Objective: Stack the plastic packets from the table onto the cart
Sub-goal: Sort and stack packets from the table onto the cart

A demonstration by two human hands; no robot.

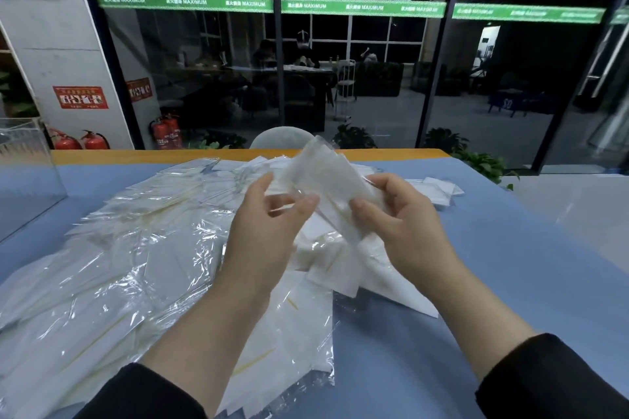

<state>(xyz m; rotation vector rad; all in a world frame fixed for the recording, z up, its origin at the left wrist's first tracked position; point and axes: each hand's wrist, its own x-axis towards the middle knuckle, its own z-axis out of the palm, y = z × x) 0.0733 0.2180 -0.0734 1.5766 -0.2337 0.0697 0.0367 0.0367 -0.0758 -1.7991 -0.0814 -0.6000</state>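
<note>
A small bundle of clear plastic packets [326,180] is held up in the air above the table, between both hands, and it is tilted so that its upper corner points away from the person. The right hand [405,214] grips the bundle from the right side, with the thumb on the near face and the fingers curled behind it. The left hand [269,228] is at the lower left edge of the bundle, its thumb and fingertips curled toward the plastic; it seems to pinch the edge, but the exact contact is hard to see through the transparent film. Under the hands a large loose heap of packets [136,265] covers much of the blue table [510,265], many of them with white paper inside and with shiny, wrinkled film. A few more packets [439,192] lie apart near the far right of the heap. The table has an orange strip along its far edge. At the left edge stands a transparent box [27,173]. Beyond the table is the rounded back of a white chair [282,138], then a dark glass wall with a green band [272,3], and red fire extinguishers [95,141] on the floor at the left. Both forearms come out of black sleeves [551,381].
</note>
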